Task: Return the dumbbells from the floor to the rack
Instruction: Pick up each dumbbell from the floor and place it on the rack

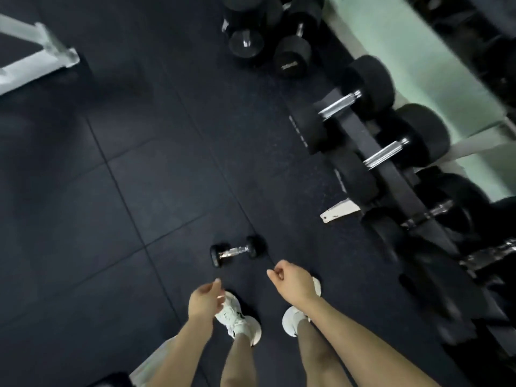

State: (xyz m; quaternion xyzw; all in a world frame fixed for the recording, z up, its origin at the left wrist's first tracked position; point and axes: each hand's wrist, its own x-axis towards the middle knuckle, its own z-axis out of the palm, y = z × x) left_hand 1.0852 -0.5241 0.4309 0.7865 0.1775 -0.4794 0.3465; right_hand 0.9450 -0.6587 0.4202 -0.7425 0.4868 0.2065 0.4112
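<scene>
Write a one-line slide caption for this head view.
Person stands over a small dumbbell on the dark floor, left hand and right hand both empty, loaded rack at right.

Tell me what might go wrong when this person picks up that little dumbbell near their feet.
1. The small dumbbell lies just ahead of the white shoes; a slipped grip could drop it on toes.
2. The rack holds big dumbbells close together; fingers might get pinched slotting it in.
</scene>
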